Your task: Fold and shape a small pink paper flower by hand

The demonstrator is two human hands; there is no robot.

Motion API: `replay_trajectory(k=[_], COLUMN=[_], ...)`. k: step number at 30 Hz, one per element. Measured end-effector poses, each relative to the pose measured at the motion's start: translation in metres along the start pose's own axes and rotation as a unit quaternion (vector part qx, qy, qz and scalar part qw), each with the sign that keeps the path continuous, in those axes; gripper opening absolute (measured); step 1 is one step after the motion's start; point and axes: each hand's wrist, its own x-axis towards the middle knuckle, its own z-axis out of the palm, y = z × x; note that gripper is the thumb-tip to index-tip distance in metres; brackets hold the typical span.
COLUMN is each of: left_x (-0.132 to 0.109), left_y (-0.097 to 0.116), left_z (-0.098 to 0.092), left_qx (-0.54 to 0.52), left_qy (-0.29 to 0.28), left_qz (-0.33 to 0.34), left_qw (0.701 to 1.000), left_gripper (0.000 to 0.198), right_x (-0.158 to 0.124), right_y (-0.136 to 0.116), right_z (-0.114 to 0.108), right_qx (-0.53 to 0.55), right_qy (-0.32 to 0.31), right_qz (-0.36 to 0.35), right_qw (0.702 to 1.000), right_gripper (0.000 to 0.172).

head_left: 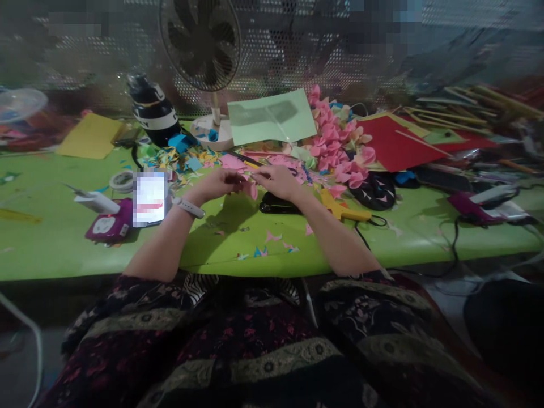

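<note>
My left hand [219,184] and my right hand [278,180] meet over the middle of the green table [51,243]. Both pinch a small pink paper piece [251,187] between their fingertips. A white watch sits on my left wrist. Behind my hands lies a heap of pink folded paper flowers [335,144]. A black stapler-like tool [278,205] lies just under my right hand.
A phone [149,198] stands left of my hands, next to a purple device [108,226] and a tape roll [122,181]. A yellow glue gun [342,208] lies right. A fan [202,56], bottle [153,113], green sheet [272,116], red paper [395,144] and scraps crowd the back.
</note>
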Motion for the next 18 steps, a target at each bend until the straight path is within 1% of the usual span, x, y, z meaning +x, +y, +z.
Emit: replay_trajectory(k=[2,4,9,12,15,18], left_x=[-0.001,-0.003,-0.008,-0.01,-0.008,-0.005], left_y=[0.001,0.003,0.01,0.012,0.011,0.007], left_z=[-0.01,-0.012,-0.005,-0.002,0.001,0.003], left_qx=[-0.04,-0.077,-0.136,-0.184,-0.208,-0.196], left_qy=[0.021,0.041,0.056,0.054,0.075,0.096], left_qz=[0.024,0.031,0.035,0.024,0.016,0.031], left_qw=[0.999,0.996,0.988,0.981,0.975,0.975], left_gripper=[0.022,0.024,0.022,0.024,0.025,0.025], right_x=[0.001,0.001,-0.001,-0.002,-0.003,-0.003], right_y=[0.001,0.002,0.001,-0.002,-0.007,-0.012], right_z=[-0.003,-0.006,-0.007,-0.005,-0.005,-0.008], right_qx=[0.039,0.084,0.22,0.283,0.316,0.323], right_qy=[0.012,0.015,-0.025,-0.031,-0.032,-0.034], right_qz=[0.008,0.022,0.052,0.057,0.064,0.085], right_qw=[0.999,0.996,0.974,0.957,0.946,0.942], right_gripper=[0.025,0.024,0.027,0.028,0.024,0.019])
